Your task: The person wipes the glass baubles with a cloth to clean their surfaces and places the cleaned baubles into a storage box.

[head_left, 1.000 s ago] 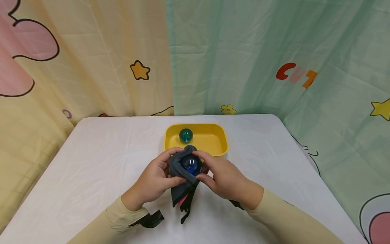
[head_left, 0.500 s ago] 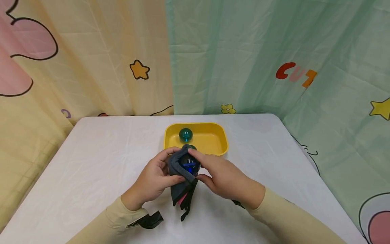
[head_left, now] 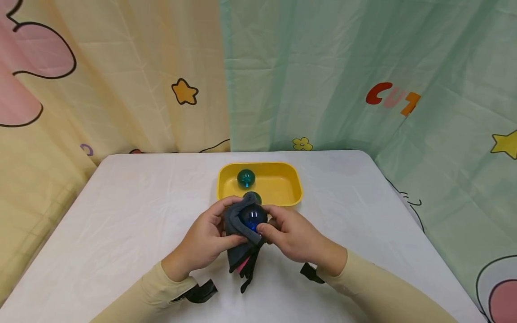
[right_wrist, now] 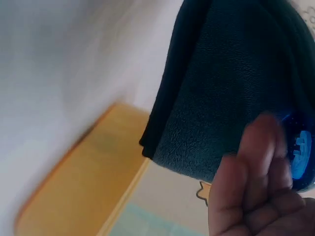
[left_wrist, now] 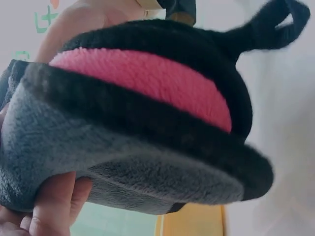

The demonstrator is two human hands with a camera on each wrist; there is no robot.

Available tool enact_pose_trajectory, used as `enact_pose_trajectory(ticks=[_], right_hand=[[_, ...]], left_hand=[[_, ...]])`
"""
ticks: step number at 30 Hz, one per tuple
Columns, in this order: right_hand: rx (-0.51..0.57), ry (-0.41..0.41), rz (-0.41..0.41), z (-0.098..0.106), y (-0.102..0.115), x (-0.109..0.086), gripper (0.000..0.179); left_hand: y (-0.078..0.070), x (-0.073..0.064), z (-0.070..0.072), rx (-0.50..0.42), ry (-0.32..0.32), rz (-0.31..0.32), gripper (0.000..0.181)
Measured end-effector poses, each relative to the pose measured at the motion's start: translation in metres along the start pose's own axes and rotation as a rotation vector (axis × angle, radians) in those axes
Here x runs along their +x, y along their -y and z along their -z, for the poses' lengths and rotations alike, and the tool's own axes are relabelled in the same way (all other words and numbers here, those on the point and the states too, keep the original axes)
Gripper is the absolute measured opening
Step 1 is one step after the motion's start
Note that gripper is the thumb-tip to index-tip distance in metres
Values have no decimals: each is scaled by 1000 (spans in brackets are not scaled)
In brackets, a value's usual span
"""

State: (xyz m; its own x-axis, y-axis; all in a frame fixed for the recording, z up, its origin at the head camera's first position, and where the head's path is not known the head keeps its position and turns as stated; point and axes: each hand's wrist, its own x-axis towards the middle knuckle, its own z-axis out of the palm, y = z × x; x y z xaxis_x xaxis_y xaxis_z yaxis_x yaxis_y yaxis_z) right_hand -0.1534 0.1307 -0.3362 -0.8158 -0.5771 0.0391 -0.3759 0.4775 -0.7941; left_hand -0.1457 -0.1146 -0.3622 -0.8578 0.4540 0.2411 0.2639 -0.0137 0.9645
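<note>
A dark grey cloth (head_left: 235,220) with black edging is wrapped partly round a clear blue ball (head_left: 253,215). My left hand (head_left: 203,237) grips the cloth from the left, its thumb lying across the near fold. On the other side my right hand (head_left: 296,233) pinches the ball, thumb on its front and fingers behind it. The left wrist view shows a pink fleecy layer (left_wrist: 147,83) between the black edges and a black hanging loop (left_wrist: 288,24). In the right wrist view, blurred fingers (right_wrist: 261,147) lie before the cloth, and the blue ball (right_wrist: 301,157) shows at the edge.
Just beyond my hands stands a yellow tray (head_left: 282,179) on the white-covered table (head_left: 153,197). A green ball (head_left: 246,178) lies in it; another green ball (head_left: 256,197) is partly hidden behind the cloth. Patterned curtains (head_left: 307,80) border the table.
My right fingers have shifted from the cloth's top and edge over the ball to pinch its right side, uncovering more of it. The left hand keeps its grip.
</note>
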Motion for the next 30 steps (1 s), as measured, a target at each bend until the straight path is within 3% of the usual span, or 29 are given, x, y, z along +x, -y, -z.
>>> enact_pose_trajectory(ticks=[3,7,10,12,14,19,21,24,30], right_hand=[[-98,-8,55,2,3,-1,59],[-360,-29,201,4,7,-2,79],[-571,-112,316,4,5,-3,75],[-643,-168,350,4,2,-4,69],[-573,-161,313,3,1,-5,66],[-100,-22,63,2,2,-4,50],[-9,0,10,2,3,-3,44],[-79,-9,35,1,4,-3,46],[-451,-58,242,3,6,-3,77]], left_hand=[[1,-1,1,-2,-10,-24,71],[2,-1,2,-66,-21,-54,71],[1,-1,3,-87,-20,-47,71],[1,-1,3,-80,-8,-42,71],[0,-1,3,-74,12,-42,70],[0,-1,1,-77,33,-36,71],[1,-1,1,-72,24,-30,71],[2,-1,0,-66,8,-39,70],[2,0,2,-74,-4,-75,69]])
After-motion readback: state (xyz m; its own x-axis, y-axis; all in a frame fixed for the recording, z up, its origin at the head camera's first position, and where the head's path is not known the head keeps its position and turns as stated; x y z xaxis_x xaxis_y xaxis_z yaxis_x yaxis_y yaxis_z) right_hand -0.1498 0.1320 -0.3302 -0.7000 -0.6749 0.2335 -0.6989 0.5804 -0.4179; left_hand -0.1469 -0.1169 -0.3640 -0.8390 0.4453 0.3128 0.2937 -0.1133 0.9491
